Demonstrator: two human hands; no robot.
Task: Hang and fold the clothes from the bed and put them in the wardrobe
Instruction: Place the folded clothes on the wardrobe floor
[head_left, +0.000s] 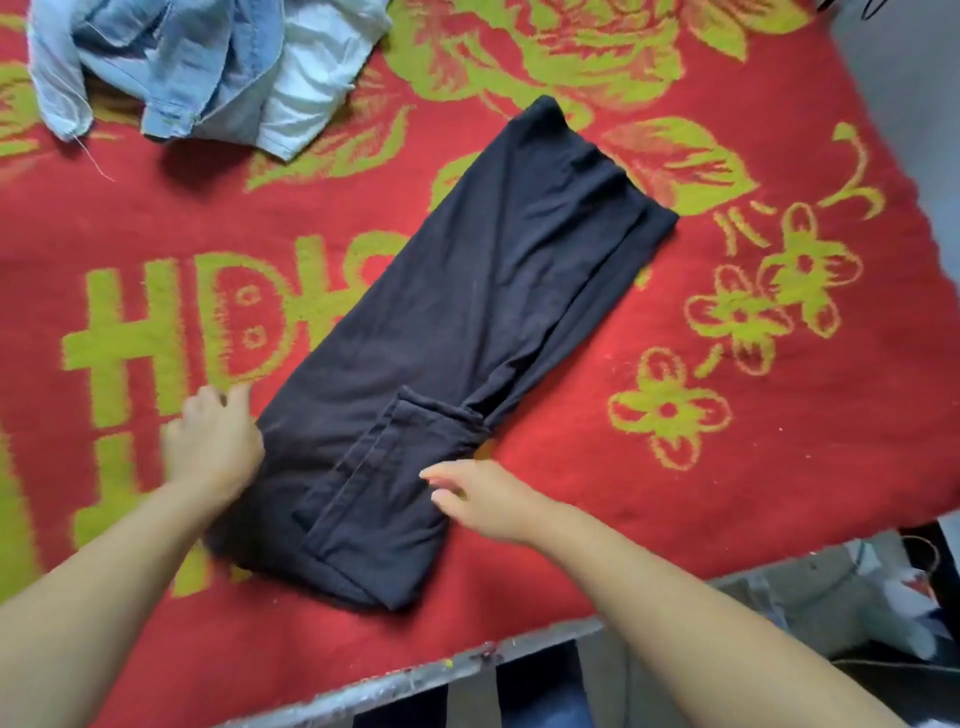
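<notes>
Black trousers (467, 332) folded lengthwise mid-bed, soft, limp, light. Left hand (213, 441) presses near-left edge, fingers loosely curled, gripping nothing; right hand (483, 493) hovers open. Best pinch near end, fold far.

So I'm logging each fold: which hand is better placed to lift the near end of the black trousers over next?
Probably the left hand: it rests at the black trousers' near edge, while the right hand hovers open beside them.
</notes>
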